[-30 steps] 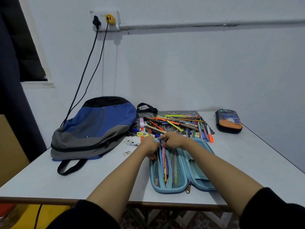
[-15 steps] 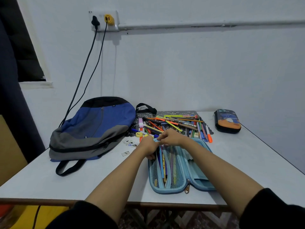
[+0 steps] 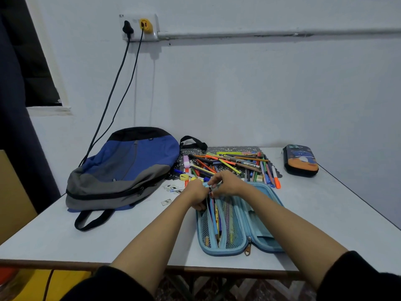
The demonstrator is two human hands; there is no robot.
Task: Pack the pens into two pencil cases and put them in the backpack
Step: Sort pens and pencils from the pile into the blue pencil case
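A light blue pencil case point(image 3: 238, 224) lies open on the white table point(image 3: 65, 240), with several pens in its left mesh pocket. My left hand point(image 3: 196, 193) grips the case's far left rim. My right hand point(image 3: 226, 183) pinches pens at the case's far end, right beside the left hand. Behind the hands lies a heap of loose pens point(image 3: 234, 165) on a dark patterned mat. A second, dark case with an orange print point(image 3: 300, 159) sits shut at the back right. The blue and grey backpack point(image 3: 121, 170) lies flat at the left, zipped.
Small stickers and a yellow tape roll point(image 3: 184, 177) lie between backpack and case. Two black cables point(image 3: 112, 101) hang from a wall socket down behind the backpack. The table's front edge runs just below the case.
Both hands stay at the case's far end; the right hand has shifted slightly over the pens. Nothing else has moved.
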